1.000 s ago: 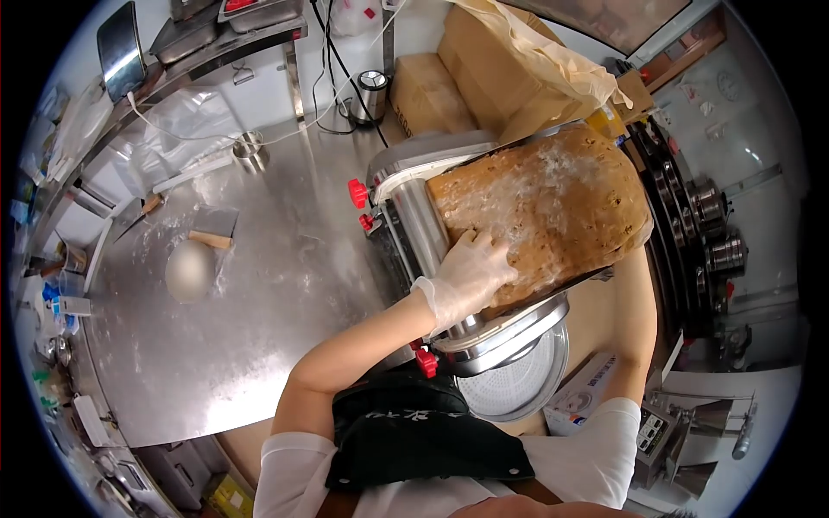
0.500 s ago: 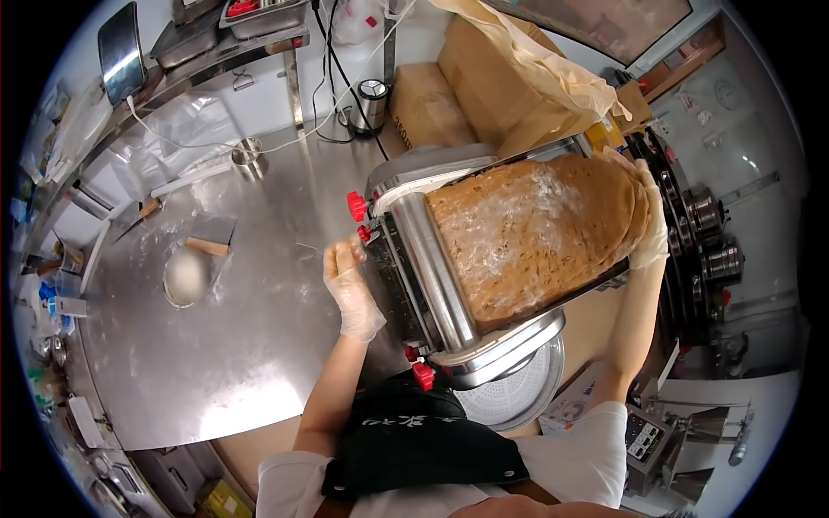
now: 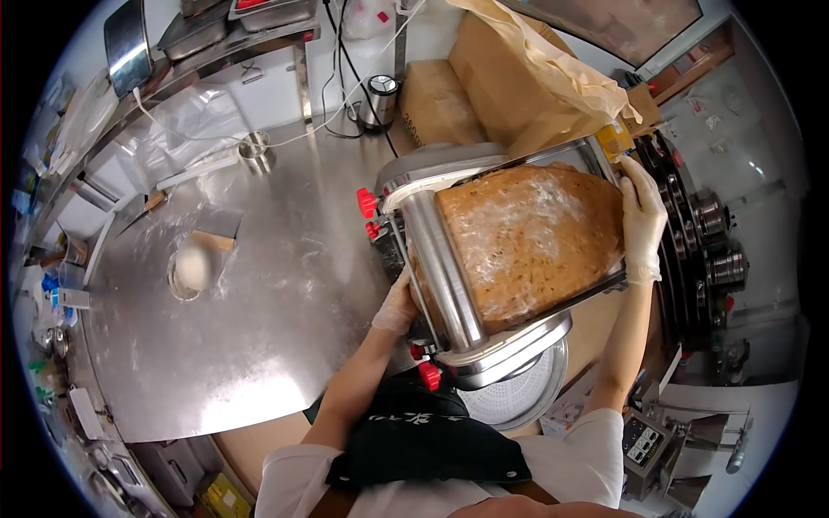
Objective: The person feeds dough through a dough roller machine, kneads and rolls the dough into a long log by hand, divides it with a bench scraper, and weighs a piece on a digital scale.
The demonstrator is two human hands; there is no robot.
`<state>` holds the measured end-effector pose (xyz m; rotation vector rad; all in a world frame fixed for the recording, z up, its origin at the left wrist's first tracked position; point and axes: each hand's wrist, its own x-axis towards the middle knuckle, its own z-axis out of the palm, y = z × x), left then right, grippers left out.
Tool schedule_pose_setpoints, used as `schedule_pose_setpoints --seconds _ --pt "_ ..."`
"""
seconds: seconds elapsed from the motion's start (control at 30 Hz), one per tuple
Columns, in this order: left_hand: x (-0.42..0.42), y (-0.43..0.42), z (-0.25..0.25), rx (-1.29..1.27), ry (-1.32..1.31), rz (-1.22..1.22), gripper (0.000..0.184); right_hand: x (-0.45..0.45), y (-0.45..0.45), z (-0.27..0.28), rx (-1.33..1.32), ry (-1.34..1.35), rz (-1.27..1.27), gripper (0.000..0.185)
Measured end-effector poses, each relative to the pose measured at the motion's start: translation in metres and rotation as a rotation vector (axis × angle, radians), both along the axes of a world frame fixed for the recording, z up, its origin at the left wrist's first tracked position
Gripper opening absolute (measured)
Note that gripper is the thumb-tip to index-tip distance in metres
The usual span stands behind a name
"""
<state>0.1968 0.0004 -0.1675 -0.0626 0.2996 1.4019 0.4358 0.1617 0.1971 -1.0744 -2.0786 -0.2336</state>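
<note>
A broad slab of brown, flour-dusted dough [image 3: 540,242] lies on the feed tray of a dough sheeter, its left end against the steel roller [image 3: 445,272]. My right hand [image 3: 643,216], in a clear glove, is at the dough's far right end by the tray rim, fingers stretched along the edge. My gloved left hand [image 3: 399,304] reaches in at the sheeter's left side below the roller; the machine hides its fingers. Red knobs [image 3: 367,204] stick out at the sheeter's corner.
On the steel table [image 3: 259,337] are a pale dough ball [image 3: 194,266], a scraper [image 3: 216,239], a knife [image 3: 154,201] and a metal cup [image 3: 256,154]. Cardboard boxes [image 3: 509,95] stand behind the sheeter. A perforated round pan [image 3: 518,388] sits below it.
My left hand has moved from beside the upper red knobs down and in under the roller. The dough's right end has shifted left and lies flatter, and tray now shows beyond it.
</note>
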Motion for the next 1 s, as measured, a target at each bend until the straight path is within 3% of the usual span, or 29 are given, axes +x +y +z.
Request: schedule_pose_setpoints --seconds 0.07,0.2,0.37,0.77,1.0 --pt "-0.008 -0.009 0.013 -0.105 0.011 0.02 0.054 -0.016 -0.022 0.002 -0.01 0.021 -0.001 0.028" --pt "-0.018 -0.02 0.013 0.026 0.027 0.009 0.056 -0.036 -0.063 0.0 -0.159 0.103 0.113 0.036" --pt "-0.023 -0.023 0.016 0.1 0.055 0.042 0.056 -0.038 -0.092 -0.002 -0.186 -0.111 0.212 0.057" --pt "-0.031 -0.03 0.014 0.069 0.097 0.037 0.056 -0.041 -0.147 -0.013 -0.243 -0.185 0.217 0.051" --pt "-0.032 -0.032 -0.001 0.022 0.11 0.043 0.059 -0.063 -0.182 -0.028 -0.377 -0.131 0.438 0.046"
